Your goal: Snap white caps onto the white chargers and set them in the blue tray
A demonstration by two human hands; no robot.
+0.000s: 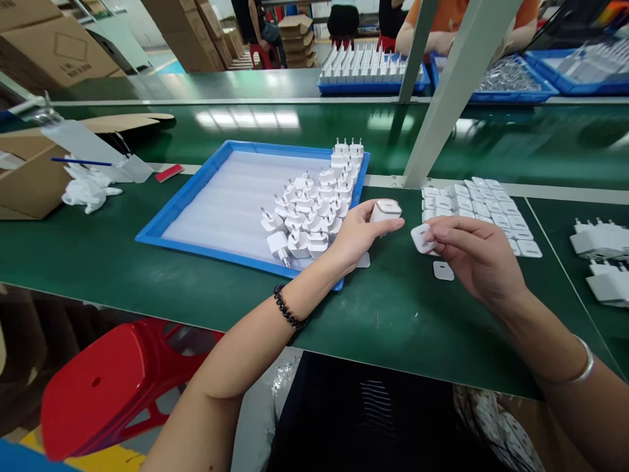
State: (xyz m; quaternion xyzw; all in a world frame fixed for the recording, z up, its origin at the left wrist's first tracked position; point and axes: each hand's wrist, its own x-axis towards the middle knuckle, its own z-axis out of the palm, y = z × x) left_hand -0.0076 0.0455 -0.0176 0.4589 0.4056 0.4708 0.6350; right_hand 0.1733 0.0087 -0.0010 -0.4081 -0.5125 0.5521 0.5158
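My left hand (358,229) is closed around a white charger housing (386,210), its end face turned up towards the right. Just to the right, my right hand (476,252) pinches a small white cover plate (422,238) between thumb and fingers, apart from the housing. A loose white plate (443,271) lies on the green bench below my right hand. Behind that hand rows of similar white plates (484,208) are laid out. Left of my hands a blue tray (170,242) holds many white two-pin plug chargers (307,213) at its right side.
A slanted metal post (442,111) rises behind my hands. More chargers (602,239) stand at the right. A cardboard box (34,177) and crumpled white gloves (88,187) lie left. Across the bench are blue trays (373,86) and a person in orange (452,26). A red stool (98,387) stands below.
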